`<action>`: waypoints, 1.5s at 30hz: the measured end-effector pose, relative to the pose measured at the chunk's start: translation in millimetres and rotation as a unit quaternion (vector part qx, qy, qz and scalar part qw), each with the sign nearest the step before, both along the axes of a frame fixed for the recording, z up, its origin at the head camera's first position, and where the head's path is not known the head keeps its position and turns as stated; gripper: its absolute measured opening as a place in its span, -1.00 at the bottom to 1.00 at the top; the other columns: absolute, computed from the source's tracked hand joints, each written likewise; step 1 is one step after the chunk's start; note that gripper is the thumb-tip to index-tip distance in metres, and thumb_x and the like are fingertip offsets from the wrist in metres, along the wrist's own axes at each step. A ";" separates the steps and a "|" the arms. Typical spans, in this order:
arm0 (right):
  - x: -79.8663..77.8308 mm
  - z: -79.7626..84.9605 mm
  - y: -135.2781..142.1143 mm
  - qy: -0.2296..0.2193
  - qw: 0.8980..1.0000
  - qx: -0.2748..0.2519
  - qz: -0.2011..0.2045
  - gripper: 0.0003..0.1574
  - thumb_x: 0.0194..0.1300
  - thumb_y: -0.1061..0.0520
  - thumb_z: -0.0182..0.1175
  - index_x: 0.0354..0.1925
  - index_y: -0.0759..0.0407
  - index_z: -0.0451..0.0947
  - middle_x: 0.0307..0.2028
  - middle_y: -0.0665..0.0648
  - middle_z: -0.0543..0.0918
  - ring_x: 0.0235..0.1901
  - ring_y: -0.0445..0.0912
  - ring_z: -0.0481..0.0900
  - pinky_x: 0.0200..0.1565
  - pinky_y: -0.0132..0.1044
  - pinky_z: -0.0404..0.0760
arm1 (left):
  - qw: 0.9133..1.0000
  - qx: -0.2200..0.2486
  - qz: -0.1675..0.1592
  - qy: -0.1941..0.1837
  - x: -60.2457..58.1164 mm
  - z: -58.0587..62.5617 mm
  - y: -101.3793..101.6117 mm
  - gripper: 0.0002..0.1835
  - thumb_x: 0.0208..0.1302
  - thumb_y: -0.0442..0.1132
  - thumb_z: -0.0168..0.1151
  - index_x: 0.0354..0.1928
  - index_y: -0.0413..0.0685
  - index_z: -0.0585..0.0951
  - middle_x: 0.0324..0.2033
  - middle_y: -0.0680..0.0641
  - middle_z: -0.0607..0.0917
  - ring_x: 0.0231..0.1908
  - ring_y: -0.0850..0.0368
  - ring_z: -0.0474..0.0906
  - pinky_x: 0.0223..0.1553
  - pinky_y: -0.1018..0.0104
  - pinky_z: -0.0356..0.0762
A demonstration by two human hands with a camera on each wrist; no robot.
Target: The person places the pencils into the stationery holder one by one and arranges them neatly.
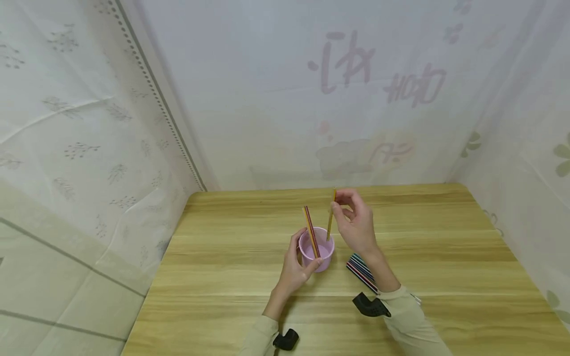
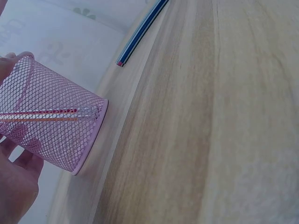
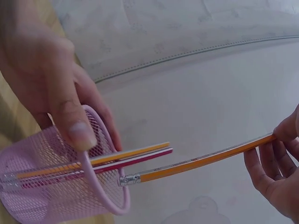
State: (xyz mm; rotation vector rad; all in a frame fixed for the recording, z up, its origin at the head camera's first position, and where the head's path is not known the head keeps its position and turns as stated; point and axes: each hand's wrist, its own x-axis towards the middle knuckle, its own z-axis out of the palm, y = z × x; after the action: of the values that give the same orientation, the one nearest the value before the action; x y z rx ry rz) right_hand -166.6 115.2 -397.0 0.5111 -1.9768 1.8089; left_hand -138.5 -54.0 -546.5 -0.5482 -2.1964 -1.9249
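My left hand (image 1: 294,272) grips a pink mesh pencil cup (image 2: 60,135), thumb over the near rim and fingers round its side. The cup stands on the wooden table with its mouth up. Inside lean a yellow pencil (image 3: 140,150) and a dark red pencil (image 3: 140,159), eraser ends at the bottom. Above the cup's right side, my right hand (image 1: 356,225) pinches an orange pencil (image 3: 205,161) near its upper end, between thumb and fingers. That pencil's metal-banded eraser end points down, right at the cup's rim (image 3: 100,191).
A bundle of several dark pencils (image 1: 361,272), blue, green and red among them, lies on the table (image 1: 213,287) right of the cup, partly under my right forearm. Patterned white cloth (image 1: 249,99) hangs behind and at both sides. Each wrist wears a black camera mount (image 1: 370,305).
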 end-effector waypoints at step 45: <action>-9.7 -75.9 0.4 -0.159 0.979 0.115 -0.058 -0.72 0.27 0.39 0.28 -0.03 0.33 0.59 -0.13 0.39 0.69 -0.14 0.10 0.69 -0.12 -0.38 0.74 | 1.000 -0.010 -0.012 0.007 5.1 17.7 -2.8 -0.07 0.12 -0.42 0.46 0.45 -0.50 0.14 0.31 -0.51 0.41 0.27 -0.45 0.43 0.30 -0.35 0.41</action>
State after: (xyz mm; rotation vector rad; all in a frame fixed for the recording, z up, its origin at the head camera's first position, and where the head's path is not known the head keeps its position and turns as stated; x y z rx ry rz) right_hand -176.3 115.6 -472.9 0.1745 -2.3943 1.6817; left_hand -133.3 -56.8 -528.8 -0.5928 -2.2122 -1.9067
